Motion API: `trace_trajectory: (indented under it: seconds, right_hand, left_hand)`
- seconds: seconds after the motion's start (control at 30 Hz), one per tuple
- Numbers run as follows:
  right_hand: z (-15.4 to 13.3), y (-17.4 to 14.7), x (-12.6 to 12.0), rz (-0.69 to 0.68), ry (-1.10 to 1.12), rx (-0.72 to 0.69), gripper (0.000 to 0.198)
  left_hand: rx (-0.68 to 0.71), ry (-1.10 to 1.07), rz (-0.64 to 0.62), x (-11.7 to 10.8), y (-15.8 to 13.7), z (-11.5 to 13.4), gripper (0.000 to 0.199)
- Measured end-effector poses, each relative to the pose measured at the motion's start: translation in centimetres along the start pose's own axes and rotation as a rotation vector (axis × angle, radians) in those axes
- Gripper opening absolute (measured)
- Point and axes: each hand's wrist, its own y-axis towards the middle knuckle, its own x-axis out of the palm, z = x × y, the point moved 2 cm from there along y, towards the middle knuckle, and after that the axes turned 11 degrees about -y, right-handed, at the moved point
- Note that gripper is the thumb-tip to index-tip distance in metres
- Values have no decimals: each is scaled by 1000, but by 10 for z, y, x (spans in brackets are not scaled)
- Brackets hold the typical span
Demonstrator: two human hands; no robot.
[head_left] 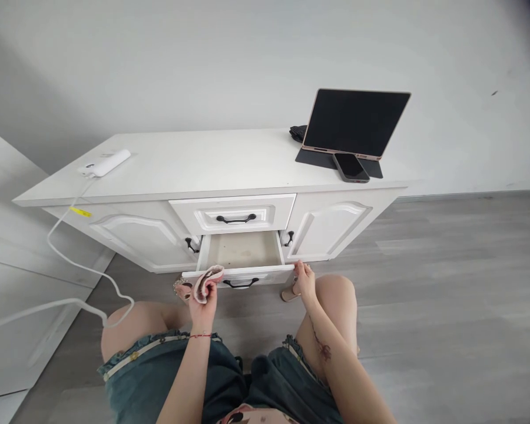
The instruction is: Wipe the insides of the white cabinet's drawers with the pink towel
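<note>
10 o'clock from the open lower drawer (247,252): white device (110,163) on the cabinet top (194,162), cable (70,257) attached. 7: left hand (204,310) pinching folded pink cloth (208,284); can't tell if cloth touches drawer front. Centre: lower drawer pulled out, pale floor showing small dark specks. 12: upper drawer (194,213), closed. 4: right hand (306,284), fingertips pinching lower drawer's front, right end. 2: phone (351,167), lying on tablet cover (313,159). 1–2: tablet (357,122) propped, screen dark.
</note>
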Motion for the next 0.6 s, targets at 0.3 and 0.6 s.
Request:
trace_trajectory:
  seconds: [0.3,0.6]
  right_hand:
    - [-8,-2,-4,-20,33,40,65]
    - [-14,-7,-11,-67,61,31,66]
  left_hand:
    - [-287,28,148,4,-24,-89,27]
    - [-416,355,124,-33,-36,-190,26]
